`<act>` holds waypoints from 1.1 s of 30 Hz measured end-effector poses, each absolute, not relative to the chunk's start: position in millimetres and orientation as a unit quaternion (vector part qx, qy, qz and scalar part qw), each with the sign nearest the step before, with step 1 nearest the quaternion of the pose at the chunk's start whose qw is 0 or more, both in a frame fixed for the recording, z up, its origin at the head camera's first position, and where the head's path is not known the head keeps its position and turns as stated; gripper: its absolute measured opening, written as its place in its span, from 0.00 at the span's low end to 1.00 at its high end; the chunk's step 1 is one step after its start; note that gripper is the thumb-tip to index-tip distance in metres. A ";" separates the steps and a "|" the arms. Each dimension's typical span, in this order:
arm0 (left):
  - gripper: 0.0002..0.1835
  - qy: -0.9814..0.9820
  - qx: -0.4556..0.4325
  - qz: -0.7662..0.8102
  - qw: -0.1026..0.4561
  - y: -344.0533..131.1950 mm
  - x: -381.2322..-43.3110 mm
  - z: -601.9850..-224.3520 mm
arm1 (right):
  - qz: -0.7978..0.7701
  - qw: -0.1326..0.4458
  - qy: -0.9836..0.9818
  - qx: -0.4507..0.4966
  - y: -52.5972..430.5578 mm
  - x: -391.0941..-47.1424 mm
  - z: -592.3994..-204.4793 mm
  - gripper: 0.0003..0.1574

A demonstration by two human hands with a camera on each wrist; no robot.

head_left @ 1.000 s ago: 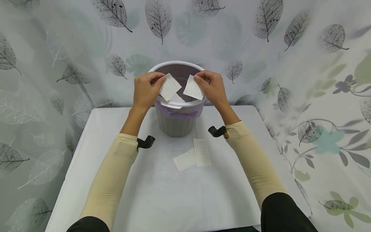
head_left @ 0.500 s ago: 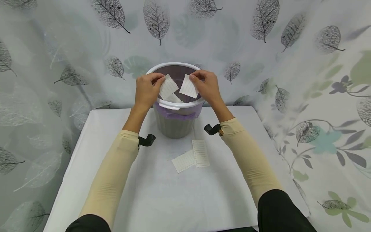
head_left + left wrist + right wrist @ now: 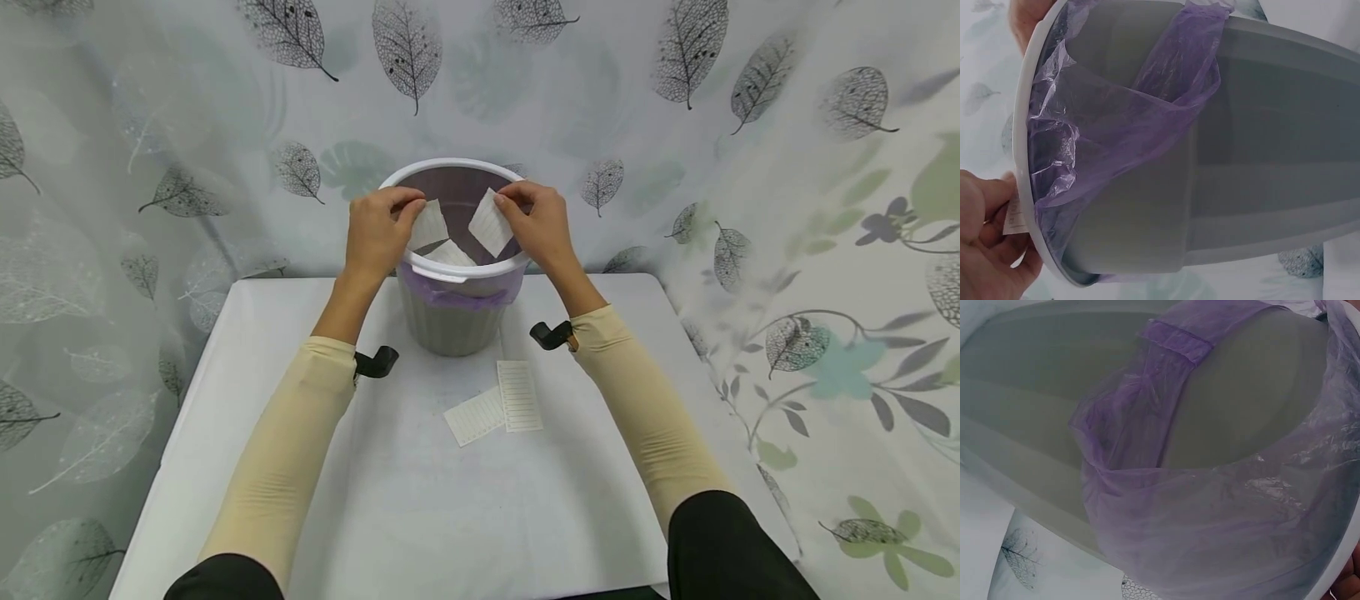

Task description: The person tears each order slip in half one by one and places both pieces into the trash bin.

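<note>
Over the mouth of a grey trash can (image 3: pixel 453 321), my left hand (image 3: pixel 378 225) pinches a torn piece of lined paper (image 3: pixel 429 225) between thumb and fingertips. Opposite it, my right hand (image 3: pixel 538 221) pinches a second piece of lined paper (image 3: pixel 490 225), which hangs tilted over the opening. Another white paper piece (image 3: pixel 450 253) shows inside, low in the opening. In the left wrist view, the left-hand fingers (image 3: pixel 997 231) hold their piece (image 3: pixel 1015 215) right at the white rim (image 3: pixel 1020 125). Only a bit of the right hand (image 3: pixel 1347 578) shows in the right wrist view.
A purple bag (image 3: pixel 465 293) lines the can and folds out below its rim. Two lined paper slips, one angled (image 3: pixel 476 417) and one upright (image 3: pixel 519 396), lie overlapping on the white table (image 3: pixel 420 517) in front of the can. A leaf-print curtain (image 3: pixel 480 83) hangs behind.
Both pinched paper pieces have turned in the fingers; the left one hangs lower at a different angle. The right hand has moved slightly left over the past second.
</note>
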State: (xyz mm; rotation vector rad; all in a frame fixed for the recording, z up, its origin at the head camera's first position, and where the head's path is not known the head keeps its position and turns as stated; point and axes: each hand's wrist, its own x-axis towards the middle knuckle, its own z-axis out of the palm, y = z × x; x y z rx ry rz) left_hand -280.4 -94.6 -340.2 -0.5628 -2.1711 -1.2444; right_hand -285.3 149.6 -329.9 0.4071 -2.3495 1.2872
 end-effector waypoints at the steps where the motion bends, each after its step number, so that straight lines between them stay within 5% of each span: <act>1: 0.08 -0.811 -0.212 -0.467 0.283 -94.7 -280.0 -340.1 | 0.466 0.214 -0.846 0.148 150.2 -285.0 -330.0 0.13; 19: 0.09 -0.805 -0.234 -0.462 0.290 -95.5 -269.5 -344.1 | 0.464 0.207 -0.841 0.186 156.5 -273.0 -335.4 0.13; 33: 0.07 -0.759 -0.314 -0.453 0.347 -92.0 -232.0 -349.0 | 0.506 0.287 -0.779 0.234 160.0 -219.0 -344.6 0.05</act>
